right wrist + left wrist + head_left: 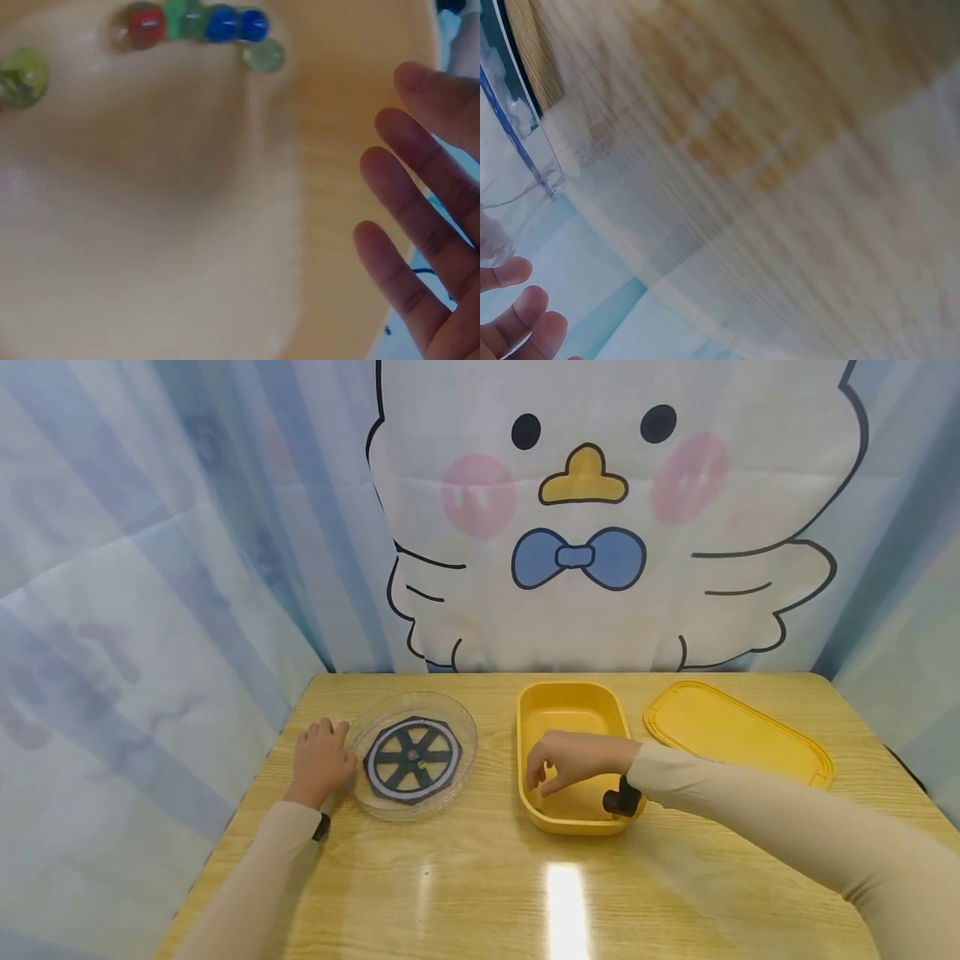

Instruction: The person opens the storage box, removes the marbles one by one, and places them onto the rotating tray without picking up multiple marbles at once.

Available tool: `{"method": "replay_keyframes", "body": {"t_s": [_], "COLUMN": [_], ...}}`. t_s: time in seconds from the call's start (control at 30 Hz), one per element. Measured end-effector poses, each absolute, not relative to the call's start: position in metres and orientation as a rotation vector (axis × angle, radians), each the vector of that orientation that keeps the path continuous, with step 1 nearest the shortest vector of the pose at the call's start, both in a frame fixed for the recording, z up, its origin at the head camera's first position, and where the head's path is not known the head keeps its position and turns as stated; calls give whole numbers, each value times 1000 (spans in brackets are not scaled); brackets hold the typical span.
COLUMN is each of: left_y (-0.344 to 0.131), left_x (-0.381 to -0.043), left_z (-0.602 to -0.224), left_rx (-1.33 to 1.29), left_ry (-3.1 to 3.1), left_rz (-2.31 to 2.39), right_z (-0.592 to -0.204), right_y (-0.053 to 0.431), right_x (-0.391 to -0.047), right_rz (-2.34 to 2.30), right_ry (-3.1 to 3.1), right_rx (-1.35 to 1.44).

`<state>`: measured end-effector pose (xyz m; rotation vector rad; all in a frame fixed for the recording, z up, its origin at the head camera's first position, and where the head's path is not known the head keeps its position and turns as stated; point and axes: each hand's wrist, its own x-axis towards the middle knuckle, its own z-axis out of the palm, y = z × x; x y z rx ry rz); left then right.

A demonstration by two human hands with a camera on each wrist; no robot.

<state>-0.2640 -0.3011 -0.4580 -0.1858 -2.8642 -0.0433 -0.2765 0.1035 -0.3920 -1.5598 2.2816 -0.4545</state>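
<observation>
My left hand (322, 762) rests at the left side of a clear round dish (468, 752), fingertips right at its rim. In the left wrist view its fingers are loosely bent beside the clear wall. A dark octagonal piece with spokes and a pale ring (393, 756) lies in or under the dish, with a small yellow-green marble (422, 765) on it. My right hand (573, 758) reaches over a yellow rectangular box (531, 810), palm down, fingers apart and holding nothing. In the right wrist view a red marble (144, 25), blue marbles (222, 24) and other glass marbles lie inside the box.
A yellow lid (738, 727) lies flat at the right, behind my right forearm. Everything stands on a wood-grain table (465, 877). Behind it hangs a curtain (480, 610) with a cartoon bird, and curtains also border both sides.
</observation>
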Motion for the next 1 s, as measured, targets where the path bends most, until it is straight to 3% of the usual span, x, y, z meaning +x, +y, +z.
{"method": "replay_keyframes", "body": {"t_s": [1.0], "left_y": [-301], "left_x": [-264], "left_z": [-459], "left_rx": [-168], "left_ry": [-2867], "left_rz": [-26], "right_z": [-439], "right_y": [98], "right_x": [-280], "right_rz": [-393], "right_ry": [2163], "right_rx": [-1672]}}
